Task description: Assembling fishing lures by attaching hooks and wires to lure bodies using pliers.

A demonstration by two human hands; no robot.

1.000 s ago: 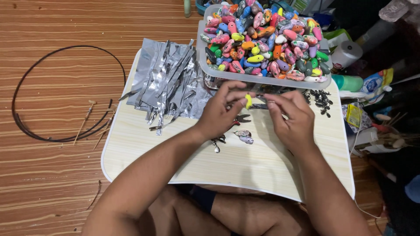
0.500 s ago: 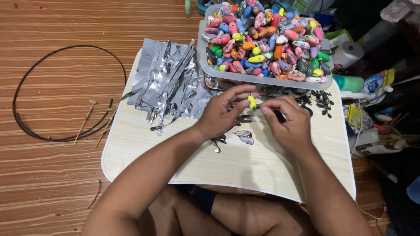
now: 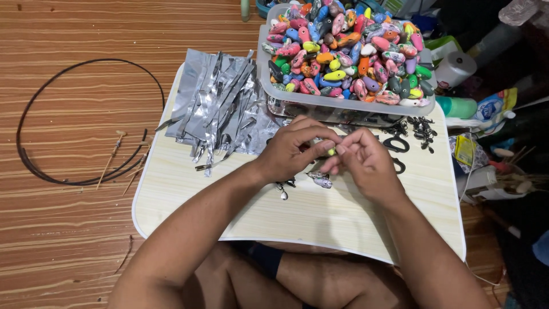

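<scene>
My left hand and my right hand meet over the middle of a small pale wooden table. Between their fingertips they pinch a small yellow fishing lure, mostly hidden by the fingers. Just below the hands lies a small silver lure with a metal piece beside it. A clear plastic tub heaped with several colourful lures stands right behind the hands.
A pile of silver foil strips covers the table's back left. Small black hooks and clips lie at the right. A black wire loop and thin sticks rest on the wooden floor at left. Bottles and clutter crowd the right edge.
Both hands have drawn slightly toward me and closed tighter around the yellow lure, which now shows less between the fingers.
</scene>
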